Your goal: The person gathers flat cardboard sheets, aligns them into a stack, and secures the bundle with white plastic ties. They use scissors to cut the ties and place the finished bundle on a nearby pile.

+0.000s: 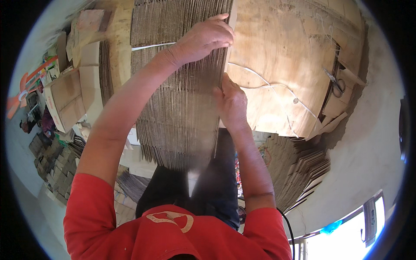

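A thick stack of flattened cardboard (177,108) stands with its sheet edges up, reaching from the wooden table over its near edge toward my legs. A narrow white strap (152,46) crosses the stack's far part and passes under my left hand (206,40). That hand lies across the stack, its fingers curled at the right edge; whatever they pinch is hidden. Nearer to me, my right hand (232,103) is closed at the stack's right side, thumb pointing up along the outer sheet. A loose strap (277,85) trails from between my hands across the table.
The plywood table (268,43) extends to the right, with scissors (334,83) and cardboard scraps near its right edge. More cardboard (294,173) is stacked below at right. Cardboard boxes (67,99) and an orange fan (21,93) are at left.
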